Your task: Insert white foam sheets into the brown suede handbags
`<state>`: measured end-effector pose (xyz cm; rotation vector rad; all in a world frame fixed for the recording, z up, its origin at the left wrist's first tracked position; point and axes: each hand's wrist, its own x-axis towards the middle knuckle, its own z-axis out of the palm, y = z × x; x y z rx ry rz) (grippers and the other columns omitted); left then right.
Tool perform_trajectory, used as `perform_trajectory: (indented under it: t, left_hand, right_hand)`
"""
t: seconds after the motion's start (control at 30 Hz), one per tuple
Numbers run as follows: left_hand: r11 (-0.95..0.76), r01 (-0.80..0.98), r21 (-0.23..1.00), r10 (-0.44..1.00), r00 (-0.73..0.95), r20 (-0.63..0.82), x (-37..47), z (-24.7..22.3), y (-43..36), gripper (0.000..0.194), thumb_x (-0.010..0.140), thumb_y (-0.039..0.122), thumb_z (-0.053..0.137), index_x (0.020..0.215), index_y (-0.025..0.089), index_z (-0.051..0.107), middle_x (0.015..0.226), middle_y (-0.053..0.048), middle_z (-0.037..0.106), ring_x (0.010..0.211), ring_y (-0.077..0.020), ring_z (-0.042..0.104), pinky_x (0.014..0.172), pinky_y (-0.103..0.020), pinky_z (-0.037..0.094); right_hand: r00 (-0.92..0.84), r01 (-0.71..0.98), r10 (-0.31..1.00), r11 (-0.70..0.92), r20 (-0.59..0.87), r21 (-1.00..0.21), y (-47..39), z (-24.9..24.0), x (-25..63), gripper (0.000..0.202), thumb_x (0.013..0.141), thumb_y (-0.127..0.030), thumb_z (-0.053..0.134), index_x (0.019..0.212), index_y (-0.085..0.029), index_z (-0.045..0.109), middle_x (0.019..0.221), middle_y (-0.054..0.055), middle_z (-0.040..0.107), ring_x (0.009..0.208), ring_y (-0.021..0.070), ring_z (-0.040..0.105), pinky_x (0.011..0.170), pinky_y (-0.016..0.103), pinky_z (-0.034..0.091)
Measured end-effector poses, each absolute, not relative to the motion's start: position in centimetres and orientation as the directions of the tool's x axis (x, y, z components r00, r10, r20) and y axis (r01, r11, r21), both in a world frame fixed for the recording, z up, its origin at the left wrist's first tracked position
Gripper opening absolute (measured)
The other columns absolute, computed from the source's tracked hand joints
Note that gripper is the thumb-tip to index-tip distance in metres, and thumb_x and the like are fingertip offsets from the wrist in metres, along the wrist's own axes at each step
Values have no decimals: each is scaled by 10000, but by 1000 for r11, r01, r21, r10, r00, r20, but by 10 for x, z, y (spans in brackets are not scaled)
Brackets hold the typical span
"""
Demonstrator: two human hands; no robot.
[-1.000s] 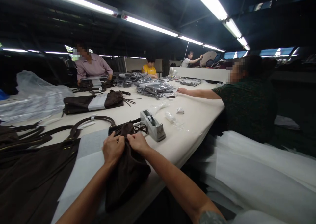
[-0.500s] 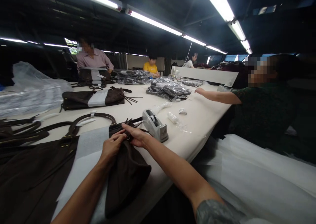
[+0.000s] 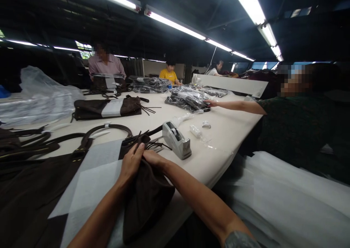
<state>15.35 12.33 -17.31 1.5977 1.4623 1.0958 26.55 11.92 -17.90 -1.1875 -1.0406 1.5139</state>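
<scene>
A dark brown bag (image 3: 149,200) lies in front of me, its side part folded over white tissue paper (image 3: 93,175). My left hand (image 3: 131,164) closes on the gathered upper edge of the bag, thumb lying along the top. Right beside it, my right hand (image 3: 153,158) grips the same edge, its fingers mostly hidden behind the fabric. Thin dark cords stick out beyond my hands. A brown handle (image 3: 109,127) with a white wrap arches behind the bag. Just past my right hand stands a grey tape dispenser (image 3: 177,140).
Another brown bag with a white band (image 3: 131,105) lies farther back, near plastic-wrapped bags (image 3: 188,95). Clear plastic sheets (image 3: 41,102) are heaped at left. A co-worker (image 3: 298,120) at right reaches across the table. White sheeting (image 3: 295,200) fills the lower right.
My hands have shifted slightly down around the bag's edge, the right hand's fingers sliding behind the fabric. The co-worker's hand at right has reached left to the wrapped bags.
</scene>
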Motion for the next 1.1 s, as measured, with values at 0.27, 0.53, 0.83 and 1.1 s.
perform_trajectory:
  t: [0.27,0.53,0.83,1.1]
  left_hand:
    - [-123,524,842,991,23,131,154,-183,128,356,798,304,455,986,211,742,1157,-63,724,1180,-296,605,1044,-390,422]
    - [-106,550,828,993,19,114,146,-187,127,412,823,396,441,997,161,732,1208,-79,700,1172,-285,617,1043,-390,445]
    - [-132,586,799,990,38,136,149,-187,127,429,839,389,438,1077,165,715,1311,-70,641,1303,-267,522,1132,-377,361]
    - [-323,549,771,946,221,239,158,-188,122,667,860,465,379,1421,113,457,1537,-96,391,1442,-218,330,1219,-379,195]
  right_hand:
    - [-27,180,999,36,32,-983,146,-201,299,187,739,-66,532,873,-142,638,914,54,675,842,177,664,798,320,537]
    - [-205,817,926,339,316,-466,172,-207,286,205,901,-107,467,1057,-119,600,1092,145,653,1005,226,620,900,322,458]
    - [111,679,969,89,222,-729,196,-204,294,144,899,-205,547,940,-147,671,992,128,709,987,222,635,911,305,425]
    - [192,370,981,-72,0,-926,174,-206,281,182,877,-175,544,754,-158,677,866,77,709,882,199,630,834,283,451]
